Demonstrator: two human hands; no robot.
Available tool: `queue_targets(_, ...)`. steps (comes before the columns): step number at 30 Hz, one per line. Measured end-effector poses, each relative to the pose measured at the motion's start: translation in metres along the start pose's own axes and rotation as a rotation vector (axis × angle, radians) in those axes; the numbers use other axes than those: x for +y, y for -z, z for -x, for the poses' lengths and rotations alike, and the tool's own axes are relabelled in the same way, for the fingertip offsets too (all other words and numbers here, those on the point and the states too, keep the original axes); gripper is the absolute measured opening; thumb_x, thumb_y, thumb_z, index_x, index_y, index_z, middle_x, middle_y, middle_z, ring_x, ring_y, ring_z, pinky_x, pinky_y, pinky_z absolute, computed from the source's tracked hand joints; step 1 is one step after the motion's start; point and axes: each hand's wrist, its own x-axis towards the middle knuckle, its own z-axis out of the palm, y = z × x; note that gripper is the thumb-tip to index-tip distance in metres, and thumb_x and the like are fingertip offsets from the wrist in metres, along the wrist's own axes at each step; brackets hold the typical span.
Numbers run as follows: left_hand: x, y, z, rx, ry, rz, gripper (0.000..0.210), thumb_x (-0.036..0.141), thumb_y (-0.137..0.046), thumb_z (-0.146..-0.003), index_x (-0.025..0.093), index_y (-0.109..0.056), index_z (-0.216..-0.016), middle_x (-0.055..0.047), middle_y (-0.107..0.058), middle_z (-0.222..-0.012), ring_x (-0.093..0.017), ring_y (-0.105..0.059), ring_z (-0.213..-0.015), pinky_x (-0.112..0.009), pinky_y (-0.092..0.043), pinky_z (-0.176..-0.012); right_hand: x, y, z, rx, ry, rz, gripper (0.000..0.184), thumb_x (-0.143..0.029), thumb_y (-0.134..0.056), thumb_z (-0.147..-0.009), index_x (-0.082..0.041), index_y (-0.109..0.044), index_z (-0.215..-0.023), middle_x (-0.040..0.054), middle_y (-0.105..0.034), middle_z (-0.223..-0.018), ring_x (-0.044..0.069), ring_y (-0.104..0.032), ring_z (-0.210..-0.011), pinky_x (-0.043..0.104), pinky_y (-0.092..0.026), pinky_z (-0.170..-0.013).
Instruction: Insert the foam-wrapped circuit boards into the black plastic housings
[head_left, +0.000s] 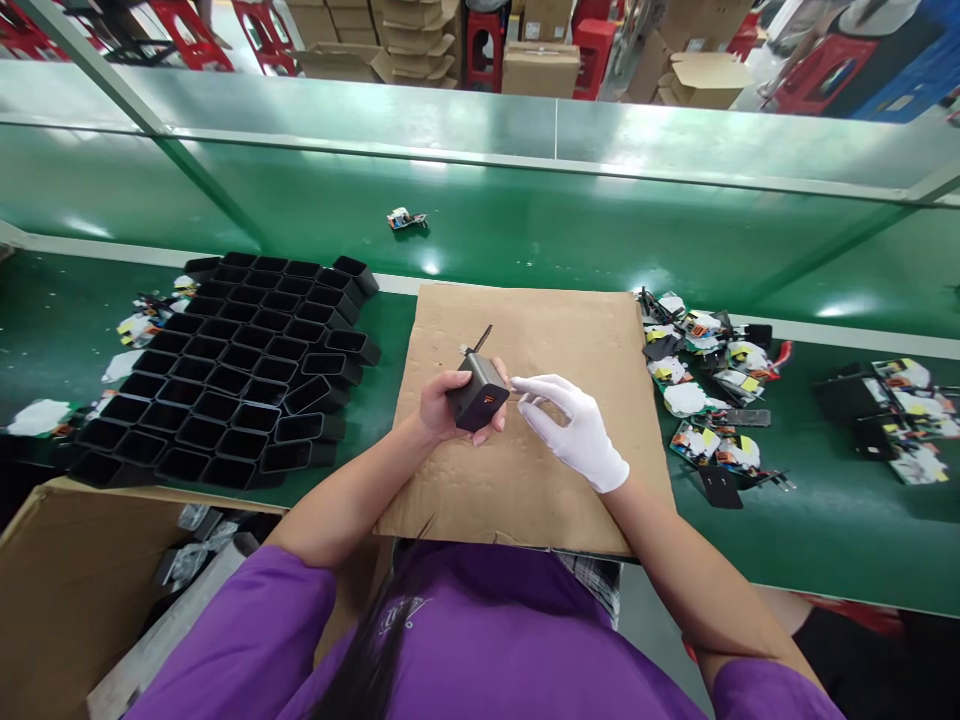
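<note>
My left hand [439,402] is closed around a dark charger housing [480,395], its end with orange ports turned toward me. From the back of the housing a thin dark strip [484,338] sticks up, with a small pale part at its base. In a white glove, my right hand [570,425] reaches close to the housing's right side. Its fingers are stretched out and the thumb stands a little apart; nothing shows between them. Both hands are above a cardboard sheet [540,500] on the green bench.
Rows of open black housings [247,370] stand at the left. Circuit assemblies [705,350] lie right of the cardboard, with another group [907,410] farther right. One circuit assembly [407,219] sits beyond the rail. A carton [67,590] with wrapped parts is at lower left.
</note>
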Motion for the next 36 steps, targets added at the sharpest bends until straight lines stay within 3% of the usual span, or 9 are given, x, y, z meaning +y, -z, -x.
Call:
queue_targets(9,-0.0002,-0.0057,-0.0014,-0.002,0.0,-0.009,0.047,0.057,-0.068,-0.065,0.019,-0.052,-0.087,-0.007,-0.071,-0.06,-0.018,-0.054,-0.031,-0.023,-0.033,-0.029,-0.0011,-0.0007,0.0015,-0.012,0.066,0.019,0.024,-0.019,-0.058,-0.09,-0.025,-0.069,-0.11,0.0048,-0.072,-0.101,0.015,-0.068,-0.078,0.034,-0.059,-0.077)
queue_targets(13,-0.0006,-0.0052,-0.0019,-0.043,-0.013,0.011,0.044,0.053,-0.07,-0.068,0.017,-0.053,-0.089,-0.009,-0.074,-0.065,-0.02,-0.059,-0.035,-0.024,-0.039,-0.033,0.0,-0.0015,0.002,-0.003,0.106,0.044,0.025,-0.016,-0.057,-0.09,-0.025,-0.068,-0.111,0.0039,-0.072,-0.099,0.015,-0.068,-0.077,0.034,-0.06,-0.077)
queue_targets(23,-0.0014,0.0001,-0.0038,-0.039,-0.038,0.024,0.042,0.048,-0.069,-0.071,0.017,-0.051,-0.094,-0.009,-0.076,-0.071,-0.021,-0.064,-0.042,-0.026,-0.045,-0.038,-0.0044,0.0017,0.0048,0.101,0.177,0.074,0.024,-0.016,-0.059,-0.091,-0.022,-0.064,-0.114,0.0057,-0.069,-0.101,0.014,-0.069,-0.076,0.034,-0.061,-0.075)
queue_targets(36,-0.0024,0.0031,-0.0013,-0.063,-0.048,0.059,0.042,0.052,-0.066,-0.068,0.019,-0.05,-0.089,-0.006,-0.072,-0.061,-0.018,-0.055,-0.03,-0.022,-0.035,-0.03,-0.003,-0.0009,0.0078,0.061,0.31,0.14,0.029,-0.013,-0.06,-0.092,-0.023,-0.061,-0.12,0.0071,-0.07,-0.106,0.016,-0.07,-0.087,0.034,-0.061,-0.078)
